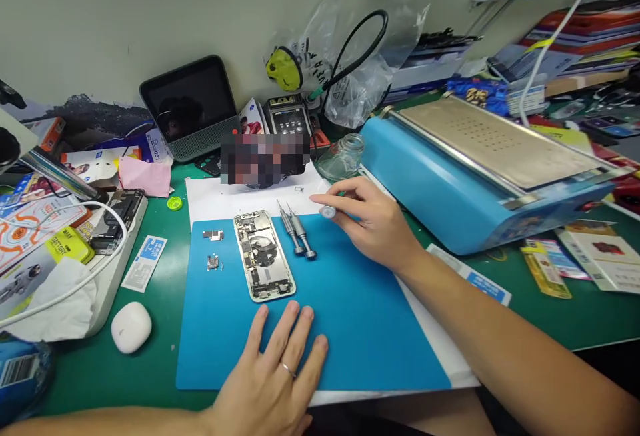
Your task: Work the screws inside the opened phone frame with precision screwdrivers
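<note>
An opened phone [265,256] with bare inner parts lies on a blue mat [360,316]. My left hand [280,369] rests on the mat just below the phone, fingers spread, holding nothing. Between the fingertips of my right hand [367,219] is a small silver round-ended tool [327,212], seen end-on, so its full shape is hidden. Two grey screwdrivers [301,233] lie side by side between the phone and my right hand. Left of the phone sit a small shielded board piece [213,235] and another small metal part [214,262].
A blue machine with a metal plate [425,183] stands at right. A glass jar [350,151] and a dark-screened display [193,109] are behind. On the left are a white rounded case [131,327], a green cap [175,203] and a white cable [113,213].
</note>
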Motion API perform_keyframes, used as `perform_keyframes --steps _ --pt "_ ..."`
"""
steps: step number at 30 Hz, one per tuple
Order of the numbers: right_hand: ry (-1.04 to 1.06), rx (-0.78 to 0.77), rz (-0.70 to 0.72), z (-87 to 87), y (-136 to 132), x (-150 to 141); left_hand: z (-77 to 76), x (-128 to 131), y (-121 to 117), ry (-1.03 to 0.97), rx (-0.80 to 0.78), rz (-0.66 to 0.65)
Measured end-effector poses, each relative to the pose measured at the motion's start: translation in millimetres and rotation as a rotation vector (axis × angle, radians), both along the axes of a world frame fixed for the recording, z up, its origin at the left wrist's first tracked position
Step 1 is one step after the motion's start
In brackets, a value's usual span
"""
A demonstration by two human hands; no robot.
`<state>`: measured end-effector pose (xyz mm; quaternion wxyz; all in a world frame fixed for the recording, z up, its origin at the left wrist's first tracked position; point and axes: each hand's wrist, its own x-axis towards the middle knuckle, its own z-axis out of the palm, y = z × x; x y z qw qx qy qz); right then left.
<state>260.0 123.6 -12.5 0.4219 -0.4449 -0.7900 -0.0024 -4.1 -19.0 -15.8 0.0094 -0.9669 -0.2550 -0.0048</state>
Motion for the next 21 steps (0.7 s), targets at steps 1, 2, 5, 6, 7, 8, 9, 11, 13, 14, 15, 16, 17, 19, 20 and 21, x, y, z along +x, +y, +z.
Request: perform_keyframes --steps 1,2,5,6,7,8,9,11,13,14,15,16,17,19,20,21 --pt "0.001 -0.023 0.018 -1.0 0.5 1.0 -0.9 0.1 0.0 -0.002 -0.001 0.004" --pt "-0.003 -0.042 0.034 -2.0 0.9 1.9 -1.9 0.4 -0.1 -0.006 0.001 0.014" --pt "-0.048 -0.081 0.085 -4.2 2.1 3.8 -4.4 1.4 -1.0 -0.018 -0.002 0.045" --pt "-0.074 -0.094 0.103 -4.6 2.3 4.3 -4.7 1.6 -1.4 -0.018 -0.006 0.046" --pt "-0.102 -0.108 0.122 -5.0 2.5 4.8 -4.6 1.6 -1.8 -0.016 -0.009 0.047" --pt "-0.129 -0.125 0.139 -5.5 2.6 5.3 -4.3 1.6 -2.2 -0.013 -0.011 0.047" --pt "-0.153 -0.142 0.156 -5.9 2.8 5.8 -3.8 1.5 -2.6 -0.011 -0.015 0.049" --pt "-0.19 -0.171 0.188 -6.8 3.0 6.5 -2.8 1.2 -3.2 -0.002 -0.027 0.06" --pt "-0.215 -0.192 0.218 -7.6 3.3 7.0 -2.2 0.9 -3.7 0.005 -0.044 0.076" --pt "-0.227 -0.203 0.231 -7.9 3.4 7.0 -2.2 0.8 -3.8 0.008 -0.053 0.081" --pt "-0.235 -0.214 0.242 -8.0 3.7 7.0 -2.3 0.8 -3.9 0.01 -0.06 0.085" --pt "-0.24 -0.227 0.251 -8.1 3.9 7.0 -2.5 0.8 -3.9 0.009 -0.066 0.086" --pt "-0.24 -0.237 0.257 -8.0 4.0 6.8 -2.7 0.9 -3.8 0.007 -0.07 0.087" --pt "-0.232 -0.247 0.266 -7.7 4.0 6.4 -2.7 1.2 -3.7 0.012 -0.079 0.093" --pt "-0.226 -0.248 0.266 -7.4 3.8 6.1 -2.5 1.3 -3.5 0.016 -0.084 0.095" --pt "-0.22 -0.248 0.265 -7.0 3.5 5.7 -2.0 1.4 -3.2 0.021 -0.09 0.096"
